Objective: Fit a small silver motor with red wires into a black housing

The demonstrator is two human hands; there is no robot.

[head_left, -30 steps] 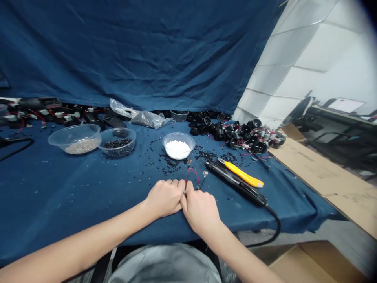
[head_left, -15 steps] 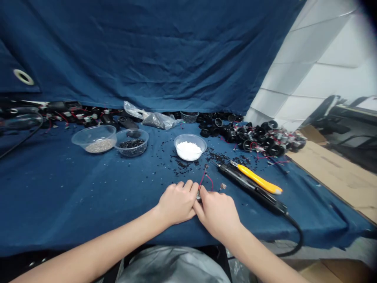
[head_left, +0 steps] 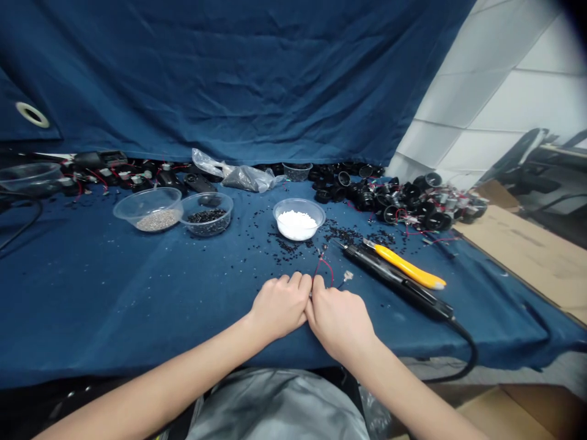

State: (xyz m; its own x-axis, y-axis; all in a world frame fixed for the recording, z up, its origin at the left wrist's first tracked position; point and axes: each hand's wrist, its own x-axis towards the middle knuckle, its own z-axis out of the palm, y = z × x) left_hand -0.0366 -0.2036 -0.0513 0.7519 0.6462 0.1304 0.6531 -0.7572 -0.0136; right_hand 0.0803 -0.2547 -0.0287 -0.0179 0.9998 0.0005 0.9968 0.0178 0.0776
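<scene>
My left hand (head_left: 283,305) and my right hand (head_left: 342,318) meet knuckle to knuckle over the near part of the blue cloth. Both are closed around a small part that my fingers hide almost wholly. From it a red wire (head_left: 329,267) loops out beyond my fingertips, with a small metal piece (head_left: 348,276) lying to its right. Just past my hands stands a clear bowl of small white pieces (head_left: 297,225). To the right lie a black electric screwdriver (head_left: 397,283) with a cable and a yellow utility knife (head_left: 408,267).
Farther left are a bowl of small metal pieces (head_left: 158,219) and a bowl of black screws (head_left: 207,216). Tiny black bits (head_left: 287,246) are strewn around the white bowl. Black housings with wires (head_left: 403,198) heap up at the right, beside a cardboard sheet (head_left: 523,250).
The view has shifted slightly. My hands have drawn closer over the part, and the bit of it that showed between my fingers is now mostly covered.
</scene>
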